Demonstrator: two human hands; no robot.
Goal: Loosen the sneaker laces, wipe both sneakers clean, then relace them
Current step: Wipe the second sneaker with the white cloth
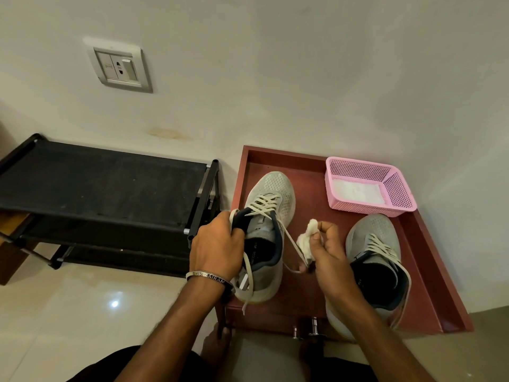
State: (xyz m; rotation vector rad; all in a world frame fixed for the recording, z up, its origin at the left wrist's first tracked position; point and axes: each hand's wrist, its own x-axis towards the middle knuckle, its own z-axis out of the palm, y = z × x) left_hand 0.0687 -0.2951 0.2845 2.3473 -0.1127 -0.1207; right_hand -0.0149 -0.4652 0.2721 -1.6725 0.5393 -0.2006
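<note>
My left hand (217, 244) grips the tongue of the grey knit sneaker with cream laces (268, 216), lying toe-away, heel-toward me on the dark red wooden tray (429, 260). My right hand (327, 252), just beside it, pinches a crumpled white wipe (307, 235) and a loose lace end, so it is nearer for wiping. The second grey sneaker (377, 260) lies parallel to the right, a pink plastic basket (369, 186) behind it; nothing blocks the way.

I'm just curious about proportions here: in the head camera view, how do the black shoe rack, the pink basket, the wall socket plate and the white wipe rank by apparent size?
Largest to smallest:
1. black shoe rack
2. pink basket
3. wall socket plate, farther away, so perhaps unfairly shrunk
4. white wipe, crumpled in the right hand
</note>
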